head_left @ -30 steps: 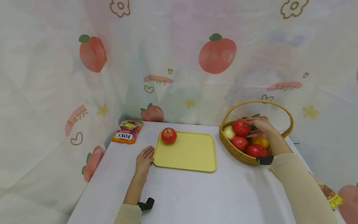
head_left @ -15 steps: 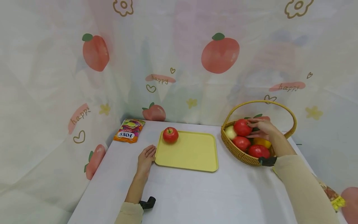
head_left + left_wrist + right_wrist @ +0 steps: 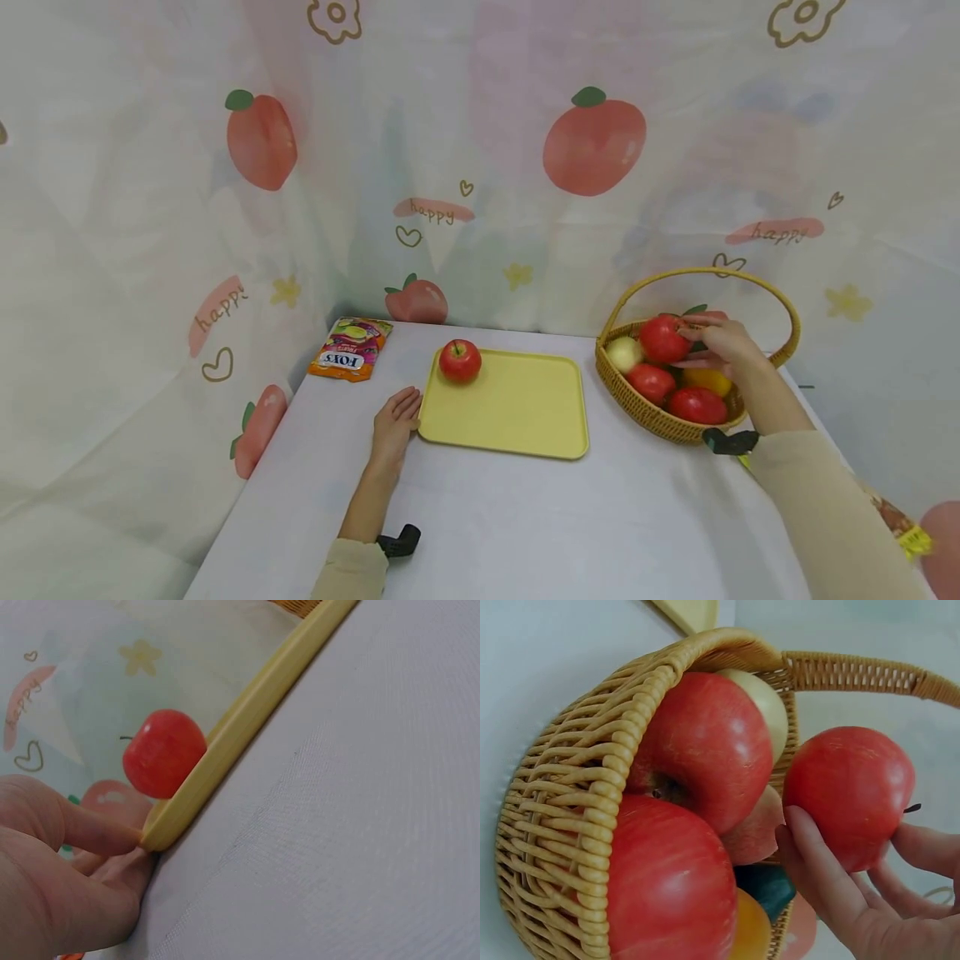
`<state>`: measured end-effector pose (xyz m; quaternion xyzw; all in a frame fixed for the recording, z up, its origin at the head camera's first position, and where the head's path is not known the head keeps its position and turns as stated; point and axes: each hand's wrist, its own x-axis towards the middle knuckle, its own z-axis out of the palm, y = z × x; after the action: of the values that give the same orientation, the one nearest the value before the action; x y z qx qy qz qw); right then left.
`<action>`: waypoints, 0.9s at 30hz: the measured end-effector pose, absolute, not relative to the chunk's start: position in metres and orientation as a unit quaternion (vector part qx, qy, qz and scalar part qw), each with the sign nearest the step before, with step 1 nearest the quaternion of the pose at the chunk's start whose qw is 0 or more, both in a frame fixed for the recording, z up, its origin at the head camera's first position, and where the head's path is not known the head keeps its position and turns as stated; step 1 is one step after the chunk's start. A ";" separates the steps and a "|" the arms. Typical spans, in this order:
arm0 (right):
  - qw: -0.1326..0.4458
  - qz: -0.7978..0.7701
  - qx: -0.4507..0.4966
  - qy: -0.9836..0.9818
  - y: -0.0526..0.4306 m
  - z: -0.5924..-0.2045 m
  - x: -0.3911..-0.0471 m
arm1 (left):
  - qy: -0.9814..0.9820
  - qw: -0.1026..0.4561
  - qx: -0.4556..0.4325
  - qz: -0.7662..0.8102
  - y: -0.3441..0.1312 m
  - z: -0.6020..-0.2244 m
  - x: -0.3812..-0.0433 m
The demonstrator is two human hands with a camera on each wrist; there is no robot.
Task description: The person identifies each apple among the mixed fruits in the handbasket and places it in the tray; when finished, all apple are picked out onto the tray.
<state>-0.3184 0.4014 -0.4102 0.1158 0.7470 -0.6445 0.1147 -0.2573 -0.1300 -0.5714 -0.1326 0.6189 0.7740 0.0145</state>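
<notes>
My right hand [image 3: 723,343] holds a red apple [image 3: 849,796] by its stem side, thumb and fingers on it, at the top of the wicker basket [image 3: 592,825]. In the right wrist view this apple is apart from the other fruit. My left hand [image 3: 393,423] rests on the table with straight fingers against the left edge of a yellow tray [image 3: 517,408]; in the left wrist view they touch its rim near a corner. Another red apple [image 3: 460,361] sits in the tray's far left corner.
More red fruit [image 3: 697,406], a pale round fruit [image 3: 624,355], a yellow one [image 3: 707,382] and a dark green one [image 3: 766,892] lie in the basket, under its tall arched handle [image 3: 705,271]. A Fox's candy bag [image 3: 350,348] lies far left; another packet [image 3: 900,521] shows beyond the right sleeve.
My right hand has raised the apple slightly and shifted it a little to the right relative to the basket. The left hand has stayed at the tray's edge. The head view has turned slightly.
</notes>
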 end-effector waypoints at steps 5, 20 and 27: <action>0.094 -0.652 0.126 0.741 0.398 -0.401 -0.311 | 0.619 0.014 -0.136 0.774 -0.130 -0.572 -0.258; 0.090 -0.661 0.102 0.738 0.383 -0.382 -0.284 | 0.615 0.016 -0.138 0.776 -0.129 -0.571 -0.257; 0.096 -0.645 0.076 0.755 0.370 -0.379 -0.278 | 0.613 0.018 -0.142 0.777 -0.130 -0.572 -0.260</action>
<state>-0.2780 0.3701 -0.3795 0.0759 0.7546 -0.6447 0.0956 -0.2595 -0.1298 -0.5718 -0.1418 0.6132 0.7769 0.0183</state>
